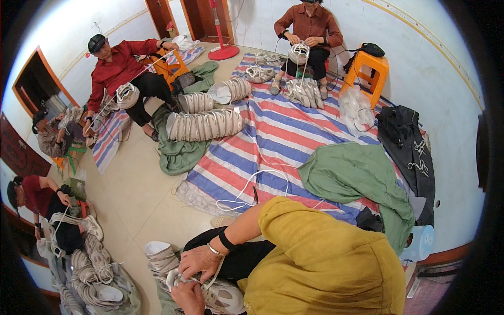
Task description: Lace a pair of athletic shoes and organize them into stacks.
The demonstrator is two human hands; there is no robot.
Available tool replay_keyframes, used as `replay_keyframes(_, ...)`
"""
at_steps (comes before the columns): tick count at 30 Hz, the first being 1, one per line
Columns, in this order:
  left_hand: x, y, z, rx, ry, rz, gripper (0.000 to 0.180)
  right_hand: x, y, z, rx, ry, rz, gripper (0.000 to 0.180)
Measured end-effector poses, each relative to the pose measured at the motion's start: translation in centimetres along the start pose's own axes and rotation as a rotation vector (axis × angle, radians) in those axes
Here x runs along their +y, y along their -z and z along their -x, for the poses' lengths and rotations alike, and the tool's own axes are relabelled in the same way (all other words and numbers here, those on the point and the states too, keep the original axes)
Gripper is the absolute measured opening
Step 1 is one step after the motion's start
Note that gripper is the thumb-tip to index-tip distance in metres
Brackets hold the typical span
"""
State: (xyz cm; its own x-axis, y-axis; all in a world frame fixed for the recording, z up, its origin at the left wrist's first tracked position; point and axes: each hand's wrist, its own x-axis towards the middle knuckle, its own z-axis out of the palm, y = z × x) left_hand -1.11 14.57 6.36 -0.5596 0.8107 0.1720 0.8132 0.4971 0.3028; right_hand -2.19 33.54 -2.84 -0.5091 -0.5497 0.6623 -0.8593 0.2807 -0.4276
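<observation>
A pale grey-and-white sneaker [223, 296] lies on my lap at the bottom edge. My left hand [186, 298] grips its near end from below. My right hand [199, 261], with a black wristband and a thin bracelet, rests on top of the shoe and pinches a white lace [215, 273] that runs down into it. My yellow sleeve and shoulder fill the lower right and hide the rest of the shoe. A stack of similar shoes [160, 257] stands just left of my hands.
A red, white and blue striped tarp [283, 136] covers the floor, with rows of shoes [205, 125], a loose white cord [252, 184] and green cloth [357, 178]. Three seated people lace shoes around the room. An orange stool [367, 65] stands at the wall, and a shoe pile [92, 273] lies lower left.
</observation>
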Motion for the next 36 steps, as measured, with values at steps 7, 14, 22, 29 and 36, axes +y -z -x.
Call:
replay_keyframes(7,0.7,-0.1,-0.6,0.016,-0.047,-0.030,0.007,0.2,0.3,0.2,-0.043,-0.030,-0.066,0.045)
replay_keyframes(14,0.8,-0.6,0.5,-0.042,-0.003,-0.099,0.010,0.9,0.7,-0.8,-0.168,0.009,-0.081,0.044)
replay_keyframes(22,0.5,-1.6,1.0,-0.011,0.115,-0.085,0.015,0.7,1.4,-1.7,-0.295,0.049,0.002,0.039)
replay_keyframes(29,0.4,-1.8,1.0,-0.021,0.159,-0.103,0.014,0.6,1.0,-1.7,-0.253,0.029,0.027,0.038)
replay_keyframes(36,0.4,-2.1,1.7,0.000,0.172,-0.123,0.011,-0.3,0.7,-1.8,-0.221,0.039,0.071,0.034)
